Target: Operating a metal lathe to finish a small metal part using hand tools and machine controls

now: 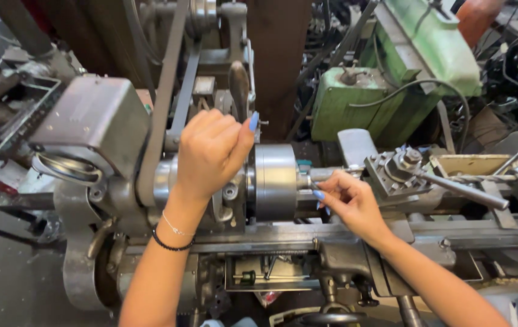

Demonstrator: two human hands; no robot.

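Note:
A metal lathe (331, 233) fills the view. My left hand (210, 148) is closed in a loose fist over the headstock, right beside the round steel chuck (275, 181); what it grips is hidden under the fingers. My right hand (350, 200) reaches to the chuck's right face, with its fingertips pinching a small metal workpiece (308, 180) at the jaws. Both hands have blue nails, and the left wrist wears thin bracelets.
A flat drive belt (165, 103) runs up from the headstock. The tool post (401, 166) with a long handle (468, 191) stands right of my right hand. A green machine (392, 79) sits behind. A grey housing (89, 115) lies left.

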